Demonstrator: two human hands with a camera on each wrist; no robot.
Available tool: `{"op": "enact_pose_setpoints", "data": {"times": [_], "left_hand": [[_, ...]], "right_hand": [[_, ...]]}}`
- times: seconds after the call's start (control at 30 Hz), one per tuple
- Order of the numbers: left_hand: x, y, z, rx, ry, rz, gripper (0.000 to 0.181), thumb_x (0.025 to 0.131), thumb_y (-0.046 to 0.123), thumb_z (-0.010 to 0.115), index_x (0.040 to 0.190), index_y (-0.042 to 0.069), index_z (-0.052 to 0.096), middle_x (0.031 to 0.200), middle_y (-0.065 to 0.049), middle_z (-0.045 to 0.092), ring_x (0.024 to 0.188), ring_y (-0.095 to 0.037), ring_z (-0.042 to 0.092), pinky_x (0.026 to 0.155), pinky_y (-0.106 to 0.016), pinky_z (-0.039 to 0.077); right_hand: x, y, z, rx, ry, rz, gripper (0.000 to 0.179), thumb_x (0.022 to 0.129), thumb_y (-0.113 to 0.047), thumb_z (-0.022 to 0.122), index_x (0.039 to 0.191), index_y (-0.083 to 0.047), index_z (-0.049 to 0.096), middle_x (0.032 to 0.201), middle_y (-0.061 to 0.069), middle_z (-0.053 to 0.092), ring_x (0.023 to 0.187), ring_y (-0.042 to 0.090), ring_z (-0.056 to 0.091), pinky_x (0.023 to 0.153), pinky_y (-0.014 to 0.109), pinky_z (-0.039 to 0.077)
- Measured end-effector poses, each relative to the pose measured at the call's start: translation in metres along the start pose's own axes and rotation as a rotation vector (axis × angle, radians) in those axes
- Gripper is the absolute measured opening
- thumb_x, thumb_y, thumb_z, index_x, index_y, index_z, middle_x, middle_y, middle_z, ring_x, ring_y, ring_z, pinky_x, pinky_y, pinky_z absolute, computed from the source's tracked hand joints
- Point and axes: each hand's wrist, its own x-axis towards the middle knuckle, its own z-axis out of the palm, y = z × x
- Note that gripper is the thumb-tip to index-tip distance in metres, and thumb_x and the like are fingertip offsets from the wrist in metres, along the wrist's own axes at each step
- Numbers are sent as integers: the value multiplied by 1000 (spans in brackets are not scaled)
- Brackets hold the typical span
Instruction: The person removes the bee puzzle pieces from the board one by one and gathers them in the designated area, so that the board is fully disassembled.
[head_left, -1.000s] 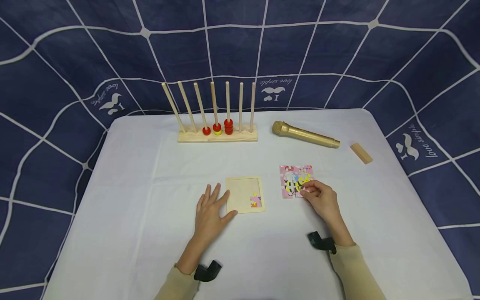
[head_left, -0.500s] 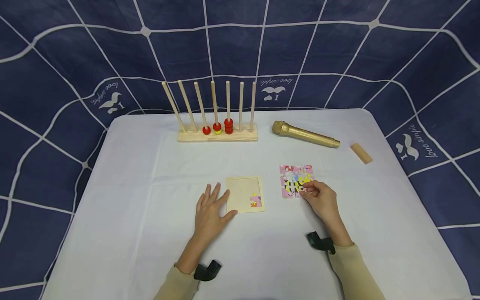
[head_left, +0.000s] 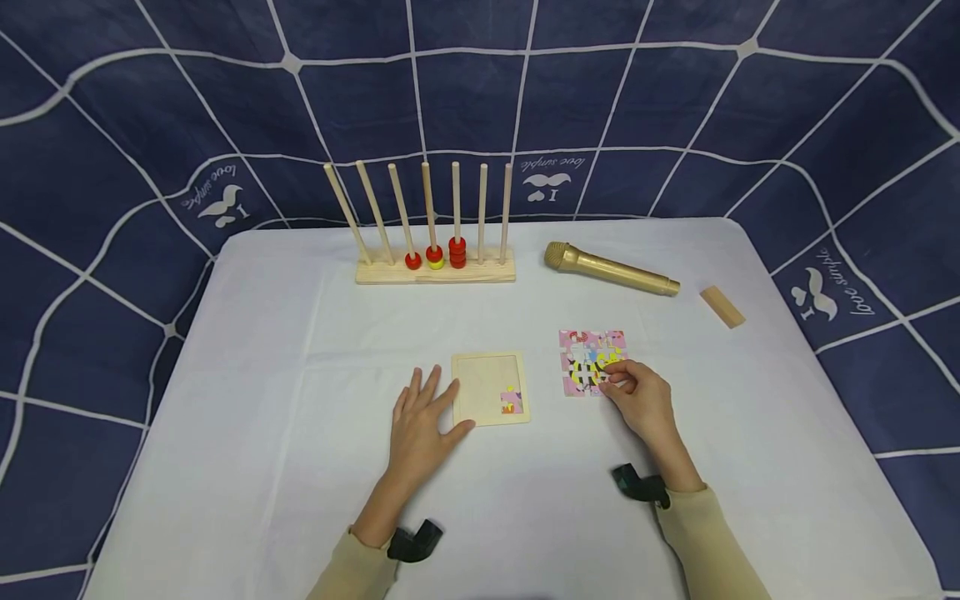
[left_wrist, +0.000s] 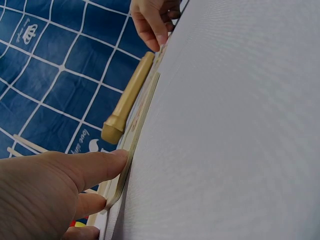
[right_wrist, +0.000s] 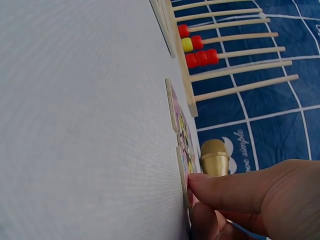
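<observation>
My left hand (head_left: 418,433) lies spread on the table, its thumb and index finger touching the left and bottom edges of a square wooden puzzle tray (head_left: 480,379). One pink jigsaw piece (head_left: 512,402) sits in the tray's lower right corner. To the right, a block of pink and yellow jigsaw pieces (head_left: 581,358) with a bee picture lies on the cloth. My right hand (head_left: 643,404) pinches the puzzle piece (right_wrist: 182,175) at that block's lower right corner between thumb and fingers. The fingertips hide part of this corner.
A wooden counting rack (head_left: 435,274) with upright pegs and red and yellow beads stands at the back. Beside it lies a gold microphone (head_left: 611,271). A small wooden block (head_left: 722,307) rests farther right, near the edge of the white-covered table (head_left: 300,333).
My right hand and wrist have shifted very slightly left, with the fingertips still at the same corner of the jigsaw. The left hand and the tray keep their places.
</observation>
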Motion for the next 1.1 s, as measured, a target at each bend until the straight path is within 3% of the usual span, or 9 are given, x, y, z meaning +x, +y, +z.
{"op": "enact_pose_setpoints", "data": {"times": [0.37,0.53,0.67,0.83,0.97,1.1], "left_hand": [[-1,-2,3,-10,22,10,65,73,31,85,129,6,64,148,-23,44,144,-46,27,111,-61,24],[-1,-2,4,-26,50,27,66,71,29,86,128,4,65,147,-26,45,143,-48,28,110,-63,24],[-2,-2,4,-27,72,42,66,69,28,87,126,3,65,144,-27,47,141,-50,30,109,-64,25],[-2,-1,2,-30,51,33,66,71,29,86,127,3,65,146,-26,45,142,-49,28,110,-64,24],[-1,0,0,-17,14,8,66,73,32,85,129,6,63,149,-23,43,145,-46,25,112,-62,23],[-1,0,0,-3,3,1,66,74,34,84,130,7,63,149,-22,42,146,-45,25,113,-61,23]], "right_hand": [[-1,-3,-2,3,23,-11,18,82,-6,76,99,-1,72,86,13,69,68,14,55,60,17,41],[-1,-15,-1,65,30,-65,19,83,-7,76,100,-2,71,87,12,69,70,13,55,60,17,41],[-2,-33,9,148,-69,-130,20,83,-5,75,102,-2,71,89,12,68,68,9,55,59,18,41],[-5,-60,27,217,-221,-225,25,81,-5,77,104,-4,70,91,11,65,66,9,52,59,19,41],[-7,-75,39,198,-272,-323,29,77,-7,81,104,-4,70,90,8,66,67,9,53,62,22,41],[-8,-83,47,171,-301,-358,32,76,-10,83,104,-3,71,90,8,66,67,8,53,61,22,41]]}}
